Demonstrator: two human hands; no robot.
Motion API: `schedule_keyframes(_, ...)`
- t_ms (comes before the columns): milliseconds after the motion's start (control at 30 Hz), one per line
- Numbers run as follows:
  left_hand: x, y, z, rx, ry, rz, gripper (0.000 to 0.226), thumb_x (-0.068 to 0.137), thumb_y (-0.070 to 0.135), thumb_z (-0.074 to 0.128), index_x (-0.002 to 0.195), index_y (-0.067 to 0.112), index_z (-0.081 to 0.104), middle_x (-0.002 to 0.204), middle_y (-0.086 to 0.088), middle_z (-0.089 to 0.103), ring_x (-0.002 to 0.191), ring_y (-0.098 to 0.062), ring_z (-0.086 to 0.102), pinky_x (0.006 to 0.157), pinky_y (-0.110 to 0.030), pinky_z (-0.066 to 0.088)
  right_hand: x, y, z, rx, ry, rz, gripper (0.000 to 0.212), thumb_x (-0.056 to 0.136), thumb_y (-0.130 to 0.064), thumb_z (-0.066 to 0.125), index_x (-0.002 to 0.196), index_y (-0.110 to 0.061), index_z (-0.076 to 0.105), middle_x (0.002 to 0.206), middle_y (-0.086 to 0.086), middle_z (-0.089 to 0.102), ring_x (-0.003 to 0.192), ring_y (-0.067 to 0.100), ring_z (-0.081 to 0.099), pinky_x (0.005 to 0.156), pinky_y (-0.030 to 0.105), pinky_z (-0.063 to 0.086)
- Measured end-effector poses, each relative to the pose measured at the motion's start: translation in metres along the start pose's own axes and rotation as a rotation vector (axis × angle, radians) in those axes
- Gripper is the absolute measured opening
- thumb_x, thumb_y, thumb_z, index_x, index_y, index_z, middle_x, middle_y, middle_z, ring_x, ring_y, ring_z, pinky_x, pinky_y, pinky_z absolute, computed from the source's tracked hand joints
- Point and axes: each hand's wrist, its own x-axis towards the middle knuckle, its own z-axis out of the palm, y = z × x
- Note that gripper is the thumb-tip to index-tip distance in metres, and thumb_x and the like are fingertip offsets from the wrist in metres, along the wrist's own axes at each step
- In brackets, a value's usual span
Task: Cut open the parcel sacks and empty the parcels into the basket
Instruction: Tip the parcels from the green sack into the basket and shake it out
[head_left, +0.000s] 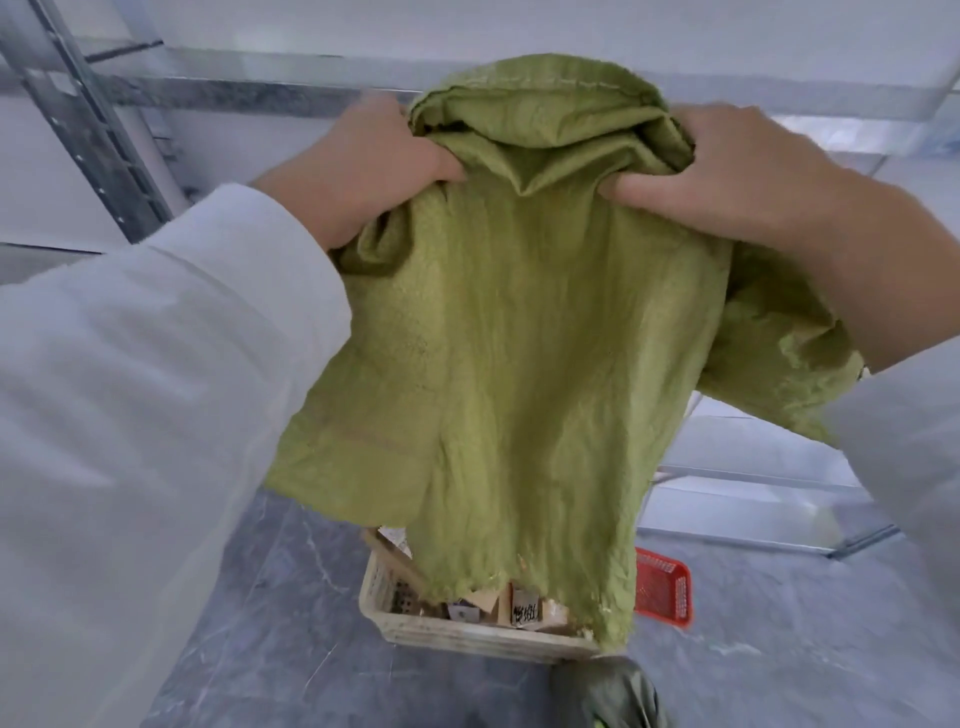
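Green woven sack (519, 338): largest item in view, held in mid-air at centre frame with its long axis near vertical. The bunched, seamed end points up and away; the frayed open edge points down. That lower edge hangs over the right half of the cream basket (467, 636) on the floor; contact with the contents cannot be confirmed. The fabric hangs slack and creased, with a loose flap spreading to the right beneath the right forearm. White sleeves: left sleeve (130, 389) fills the near-left of the frame, and right sleeve (909, 441) enters at the right edge. Grey marbled floor (291, 623) lies below. Metal shelving (93, 130) stands far left and runs across the back. Left hand (363, 171): closed, fingers curled into the gathered cloth on the left side of the sack's upper end. Right hand (737, 171): closed likewise on the right side, thumb pressed into the near face of the fabric and fingers wrapped over the fold. The two hands are level, with the bunched top between them. Cream basket: slatted walls, sitting near centre on the floor. Red basket (665, 587): just right of the cream one and partly hidden by the sack. Parcels (524, 608): small labelled boxes visible inside the cream basket, under the sack's edge.
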Motion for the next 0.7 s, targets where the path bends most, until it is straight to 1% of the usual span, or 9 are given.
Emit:
schedule_keyframes(33, -0.005, -0.005, 0.002, -0.006, -0.014, -0.022, 0.036, 0.074, 0.029, 0.076, 0.104, 0.011, 0.07, 0.094, -0.008, 0.074, 0.081, -0.021, 0.071, 0.073, -0.035, 0.06, -0.004, -0.003, 0.004, -0.004, 0.006, -0.012, 0.049, 0.077, -0.072, 0.052, 0.093, -0.027, 0.061, 0.083, -0.007, 0.06, 0.076, 0.019, 0.054, 0.066, 0.034, 0.038)
schedule_keyframes(100, -0.015, -0.011, 0.005, -0.069, -0.017, -0.049, 0.03, 0.075, 0.029, 0.076, 0.1, 0.014, 0.072, 0.09, -0.005, 0.074, 0.077, -0.017, 0.07, 0.064, -0.027, 0.059, -0.014, -0.011, 0.009, 0.0, 0.046, 0.002, 0.048, 0.079, -0.071, 0.052, 0.076, -0.024, 0.058, 0.074, -0.004, 0.058, 0.067, 0.015, 0.052, 0.058, 0.031, 0.035)
schedule_keyframes(167, -0.025, -0.011, 0.007, -0.112, -0.031, -0.071, 0.029, 0.074, 0.031, 0.076, 0.097, 0.014, 0.071, 0.09, -0.005, 0.074, 0.077, -0.017, 0.07, 0.061, -0.027, 0.059, -0.024, -0.02, 0.013, -0.006, 0.053, 0.056, 0.048, 0.079, -0.07, 0.051, 0.067, -0.024, 0.053, 0.069, -0.005, 0.055, 0.064, 0.011, 0.051, 0.059, 0.032, 0.035)
schedule_keyframes(233, -0.036, -0.008, 0.008, -0.122, -0.087, -0.109, 0.035, 0.071, 0.037, 0.077, 0.098, 0.017, 0.068, 0.09, -0.004, 0.072, 0.078, -0.018, 0.07, 0.06, -0.027, 0.057, -0.033, -0.031, 0.017, 0.006, 0.008, 0.116, 0.047, 0.078, -0.069, 0.05, 0.067, -0.023, 0.053, 0.069, -0.004, 0.055, 0.066, 0.015, 0.053, 0.063, 0.033, 0.039)
schedule_keyframes(333, -0.057, -0.005, 0.017, -0.143, -0.15, -0.146, 0.049, 0.069, 0.041, 0.077, 0.108, 0.014, 0.063, 0.094, -0.005, 0.07, 0.082, -0.02, 0.069, 0.066, -0.031, 0.057, -0.054, -0.049, 0.022, 0.066, -0.057, 0.193, 0.051, 0.076, -0.069, 0.049, 0.071, -0.019, 0.058, 0.072, -0.001, 0.058, 0.07, 0.02, 0.058, 0.061, 0.032, 0.041)
schedule_keyframes(433, -0.087, -0.007, 0.029, -0.236, -0.239, -0.176, 0.036, 0.072, 0.036, 0.073, 0.097, 0.011, 0.07, 0.091, -0.01, 0.074, 0.083, -0.026, 0.072, 0.08, -0.043, 0.059, -0.08, -0.069, 0.03, 0.232, -0.105, 0.228, 0.051, 0.079, -0.067, 0.048, 0.067, -0.017, 0.053, 0.068, -0.001, 0.056, 0.065, 0.018, 0.056, 0.056, 0.031, 0.036)
schedule_keyframes(533, -0.119, -0.021, 0.038, -0.325, -0.209, -0.2, 0.027, 0.074, 0.035, 0.067, 0.089, 0.013, 0.072, 0.086, -0.009, 0.075, 0.081, -0.026, 0.073, 0.081, -0.044, 0.059, -0.106, -0.091, 0.041, 0.398, -0.171, 0.214, 0.043, 0.089, -0.055, 0.043, 0.061, -0.021, 0.045, 0.058, -0.004, 0.05, 0.056, 0.015, 0.051, 0.052, 0.029, 0.034)
schedule_keyframes(633, -0.151, -0.046, 0.046, -0.374, -0.192, -0.244, 0.03, 0.077, 0.039, 0.064, 0.095, 0.016, 0.07, 0.09, -0.008, 0.074, 0.084, -0.024, 0.071, 0.082, -0.041, 0.059, -0.143, -0.105, 0.055, 0.397, -0.274, 0.151, 0.039, 0.097, -0.044, 0.036, 0.068, -0.02, 0.048, 0.066, -0.003, 0.054, 0.062, 0.014, 0.052, 0.056, 0.03, 0.036)
schedule_keyframes(700, -0.175, -0.061, 0.055, -0.399, -0.228, -0.296, 0.027, 0.081, 0.036, 0.062, 0.096, 0.016, 0.07, 0.095, -0.011, 0.073, 0.088, -0.026, 0.07, 0.086, -0.042, 0.057, -0.175, -0.11, 0.068, 0.339, -0.363, 0.114, 0.038, 0.101, -0.04, 0.032, 0.073, -0.021, 0.05, 0.075, 0.0, 0.058, 0.069, 0.015, 0.054, 0.058, 0.03, 0.037)
